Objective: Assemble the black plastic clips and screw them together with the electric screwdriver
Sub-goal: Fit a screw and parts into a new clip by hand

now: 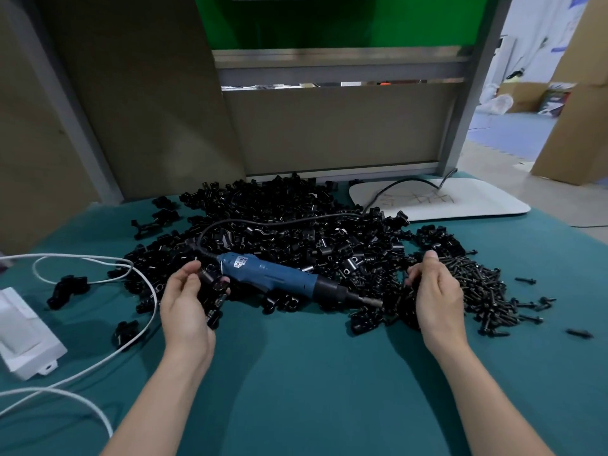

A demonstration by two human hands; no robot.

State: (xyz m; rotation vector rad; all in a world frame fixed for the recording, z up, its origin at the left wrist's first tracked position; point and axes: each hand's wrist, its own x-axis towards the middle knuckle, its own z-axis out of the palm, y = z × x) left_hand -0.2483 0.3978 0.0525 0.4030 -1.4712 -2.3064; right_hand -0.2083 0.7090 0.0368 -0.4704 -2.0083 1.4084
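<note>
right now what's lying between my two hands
The blue electric screwdriver, lying on the pile of black clips, tip toward the right hand; the left hand holds a clip. Seen in the head view.

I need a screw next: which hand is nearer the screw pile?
Right. The right hand borders the screw pile; the left hand, holding a clip, is beyond the screwdriver.

Factory assembly bench: clip heap (279, 225), screw pile (477, 284), cartons (572, 126).

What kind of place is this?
Probably a small factory or workshop bench: a big heap of black plastic clips, a pile of screws and a blue electric screwdriver lie on the table.
</note>
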